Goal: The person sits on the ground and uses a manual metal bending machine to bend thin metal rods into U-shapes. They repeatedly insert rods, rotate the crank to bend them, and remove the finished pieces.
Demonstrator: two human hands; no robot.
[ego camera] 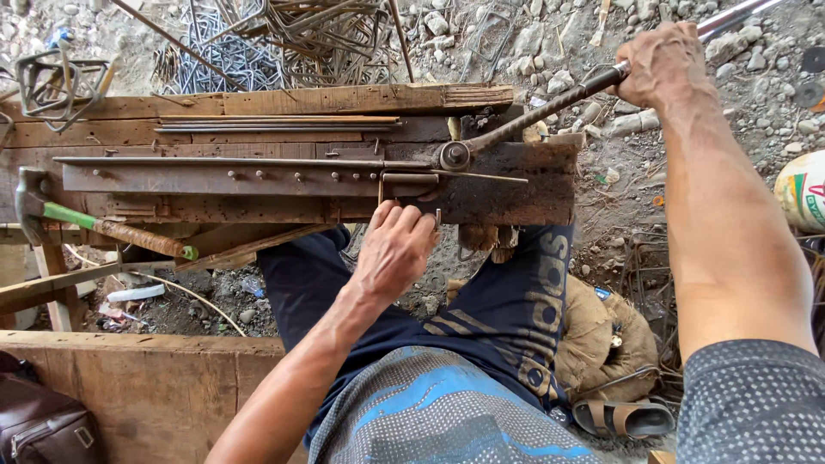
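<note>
A rusty steel bending jig [284,179] is fixed on a wooden bench [258,103] in front of me. My left hand [394,249] grips a thin steel rod [481,177] at the jig's near edge, just below the round pivot [454,155]. My right hand [660,64] is closed around the long metal lever bar [550,107] that runs from the pivot up to the right. The lever points away to the upper right.
A hammer with a green handle [82,219] lies on the bench's left end. Straight rods [275,126] rest along the bench top. Piles of bent rebar stirrups [258,39] lie beyond on gravel. A brown bag [39,421] sits lower left, a sandal [623,418] lower right.
</note>
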